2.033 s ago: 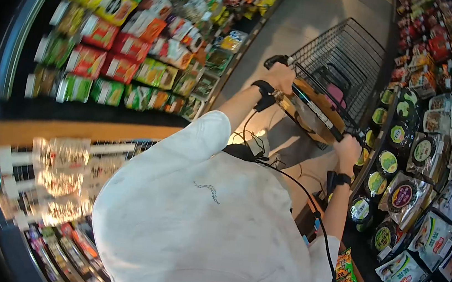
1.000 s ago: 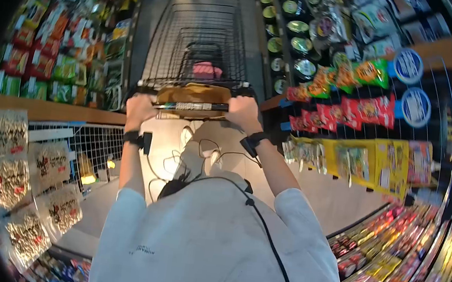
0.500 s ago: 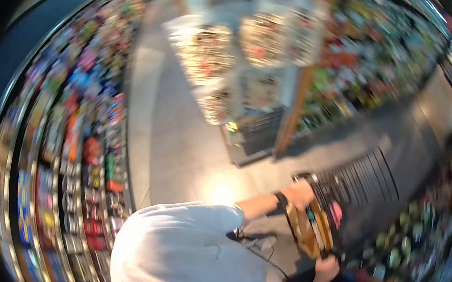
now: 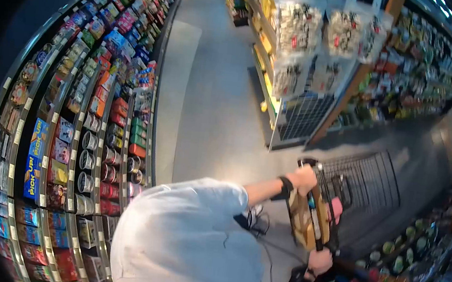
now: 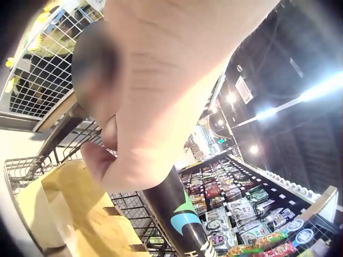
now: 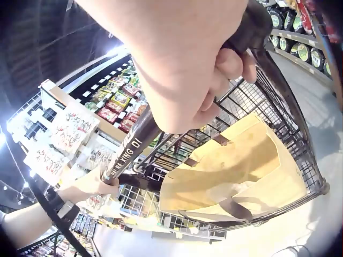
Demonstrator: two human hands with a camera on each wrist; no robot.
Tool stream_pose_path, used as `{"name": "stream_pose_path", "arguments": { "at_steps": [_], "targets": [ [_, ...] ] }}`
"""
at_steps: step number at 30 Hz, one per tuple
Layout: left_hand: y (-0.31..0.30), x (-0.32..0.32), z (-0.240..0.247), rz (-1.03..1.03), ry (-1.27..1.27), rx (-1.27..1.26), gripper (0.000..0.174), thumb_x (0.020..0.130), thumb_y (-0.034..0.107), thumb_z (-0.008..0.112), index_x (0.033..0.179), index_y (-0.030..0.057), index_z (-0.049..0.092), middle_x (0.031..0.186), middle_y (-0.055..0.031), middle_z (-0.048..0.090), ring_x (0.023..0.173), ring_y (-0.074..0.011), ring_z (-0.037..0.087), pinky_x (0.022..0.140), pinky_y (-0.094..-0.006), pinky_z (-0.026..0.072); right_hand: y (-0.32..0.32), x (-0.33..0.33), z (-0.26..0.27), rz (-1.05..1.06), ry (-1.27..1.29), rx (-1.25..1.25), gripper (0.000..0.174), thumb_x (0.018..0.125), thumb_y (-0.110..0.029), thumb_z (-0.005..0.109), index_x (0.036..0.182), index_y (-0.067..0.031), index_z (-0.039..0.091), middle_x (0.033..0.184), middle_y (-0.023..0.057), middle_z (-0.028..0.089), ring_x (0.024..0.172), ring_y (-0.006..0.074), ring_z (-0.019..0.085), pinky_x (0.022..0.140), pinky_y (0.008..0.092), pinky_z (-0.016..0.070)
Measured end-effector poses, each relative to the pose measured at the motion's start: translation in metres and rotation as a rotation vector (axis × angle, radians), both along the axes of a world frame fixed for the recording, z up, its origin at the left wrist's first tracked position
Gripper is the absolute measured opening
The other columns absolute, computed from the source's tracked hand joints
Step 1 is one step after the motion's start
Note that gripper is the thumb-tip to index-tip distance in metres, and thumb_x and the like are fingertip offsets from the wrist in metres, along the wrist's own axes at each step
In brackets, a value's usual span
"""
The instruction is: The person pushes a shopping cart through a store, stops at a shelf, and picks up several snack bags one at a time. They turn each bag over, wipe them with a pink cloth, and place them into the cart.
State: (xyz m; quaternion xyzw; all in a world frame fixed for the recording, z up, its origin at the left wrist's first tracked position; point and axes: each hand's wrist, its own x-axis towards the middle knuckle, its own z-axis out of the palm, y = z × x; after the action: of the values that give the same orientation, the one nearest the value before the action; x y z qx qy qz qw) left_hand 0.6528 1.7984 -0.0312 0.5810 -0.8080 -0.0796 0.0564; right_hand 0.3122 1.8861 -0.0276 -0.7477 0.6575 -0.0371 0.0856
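Observation:
My left hand (image 4: 305, 179) and right hand (image 4: 321, 260) both grip the black handle bar (image 4: 316, 207) of a wire shopping cart (image 4: 369, 182). A tan bag (image 4: 303, 222) lies in the cart's seat just behind the bar, with something pink (image 4: 336, 209) beside it. In the left wrist view the left hand's fingers (image 5: 102, 155) curl round the bar (image 5: 174, 214) above the tan bag (image 5: 75, 214). The right wrist view shows the right hand's fingers (image 6: 230, 64) wrapped round the bar (image 6: 134, 142), the left hand (image 6: 94, 184) further along it, and the bag (image 6: 241, 171) below.
A long shelf wall of cans and packets (image 4: 72, 123) curves along my left. An end rack with hanging bags (image 4: 310, 39) stands across the grey floor aisle (image 4: 207, 105). More stocked shelves (image 4: 405, 278) run close by the cart's right side.
The head view has swung from straight over the cart to the left, through a blurred turn, and now takes in the side aisle. Both hands have stayed on the handle bar.

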Motion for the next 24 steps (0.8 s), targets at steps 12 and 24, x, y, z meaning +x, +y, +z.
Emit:
{"name": "stream_pose_path", "arguments": {
  "at_steps": [12, 24],
  "targets": [
    [0.248, -0.022, -0.007, 0.251, -0.145, 0.160, 0.023, 0.056, 0.028, 0.073, 0.066, 0.0069, 0.072, 0.067, -0.0161, 0.068, 0.066, -0.0336, 0.069, 0.061, -0.0414, 0.0514, 0.168, -0.032, 0.000, 0.181, 0.093, 0.083, 0.025, 0.071, -0.031, 0.072, 0.081, -0.0082, 0.076, 0.078, 0.0175, 0.072, 0.076, 0.0356, 0.071, 0.072, 0.0445, 0.0573],
    [0.479, 0.020, -0.004, 0.478, -0.136, 0.419, 0.025, 0.051, 0.024, 0.070, 0.067, 0.0055, 0.071, 0.068, -0.0182, 0.067, 0.068, -0.0372, 0.069, 0.060, -0.0439, 0.0540, 0.308, 0.007, -0.007, 0.522, 0.142, 0.295, 0.026, 0.075, -0.032, 0.069, 0.082, -0.0082, 0.075, 0.074, 0.0160, 0.071, 0.070, 0.0344, 0.071, 0.066, 0.0446, 0.0554]
  ]
}}
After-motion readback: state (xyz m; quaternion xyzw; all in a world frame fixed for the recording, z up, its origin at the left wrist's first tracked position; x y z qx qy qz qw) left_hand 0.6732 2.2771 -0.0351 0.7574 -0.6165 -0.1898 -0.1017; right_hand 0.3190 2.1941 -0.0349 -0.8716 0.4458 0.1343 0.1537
